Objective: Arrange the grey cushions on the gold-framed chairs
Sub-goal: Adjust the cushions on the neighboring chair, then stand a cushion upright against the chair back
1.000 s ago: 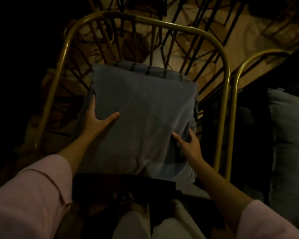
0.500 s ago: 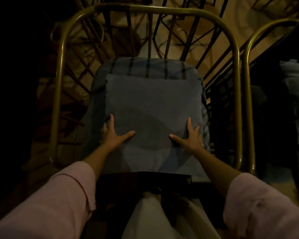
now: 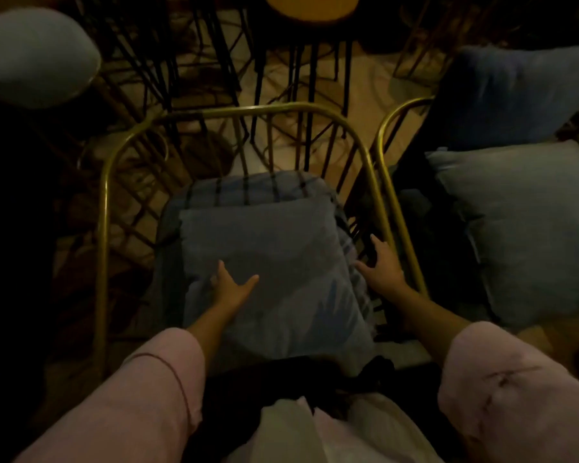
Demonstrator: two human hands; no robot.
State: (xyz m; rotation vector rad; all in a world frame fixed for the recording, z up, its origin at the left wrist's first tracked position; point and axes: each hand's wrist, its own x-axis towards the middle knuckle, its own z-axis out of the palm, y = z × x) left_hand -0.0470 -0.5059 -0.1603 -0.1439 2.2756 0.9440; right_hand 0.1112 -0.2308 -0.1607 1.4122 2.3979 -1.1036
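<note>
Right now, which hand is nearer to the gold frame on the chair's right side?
Right. The right hand lies beside that gold frame, off the grey cushion; the left hand rests flat on the cushion.

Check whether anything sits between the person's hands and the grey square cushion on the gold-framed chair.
Nothing visible does. The left hand lies flat on the grey square cushion. The right hand is off its right edge, beside the gold-framed chair rail, with no object between.
</note>
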